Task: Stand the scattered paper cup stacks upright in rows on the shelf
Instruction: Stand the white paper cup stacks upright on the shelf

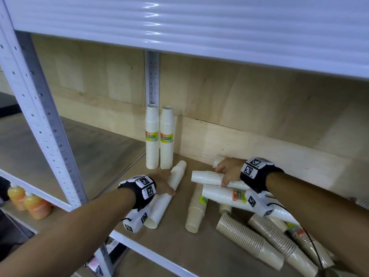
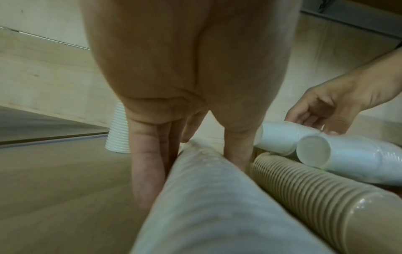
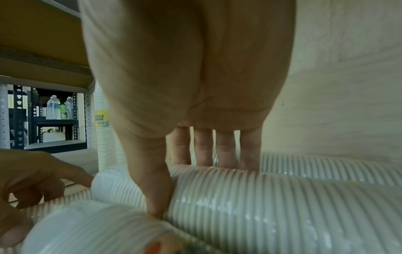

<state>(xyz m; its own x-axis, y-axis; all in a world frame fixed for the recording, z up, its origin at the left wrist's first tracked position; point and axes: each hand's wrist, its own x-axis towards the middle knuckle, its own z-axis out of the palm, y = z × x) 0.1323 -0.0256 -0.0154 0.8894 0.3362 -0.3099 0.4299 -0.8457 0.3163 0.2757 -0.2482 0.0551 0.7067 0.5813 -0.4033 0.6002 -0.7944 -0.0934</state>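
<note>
Two white cup stacks (image 1: 152, 136) (image 1: 166, 138) with yellow labels stand upright at the back of the wooden shelf (image 1: 175, 246). My left hand (image 1: 163, 182) grips a white cup stack (image 1: 173, 184) that lies flat just in front of them. In the left wrist view the fingers (image 2: 145, 180) are on one side of this stack (image 2: 206, 206) and the thumb on the other. My right hand (image 1: 227, 172) grips another lying white stack (image 1: 205, 176) on top of the pile. The right wrist view has the thumb (image 3: 156, 202) in front of this stack (image 3: 272, 197) and the fingers behind it.
Several more stacks lie jumbled at the right: a labelled white one (image 1: 225, 194) and beige ones (image 1: 196, 208) (image 1: 249, 238). A perforated white post (image 1: 40, 116) stands at the left, and a shelf board (image 1: 179, 27) hangs low overhead. Orange bottles (image 1: 30, 202) sit on the lower shelf.
</note>
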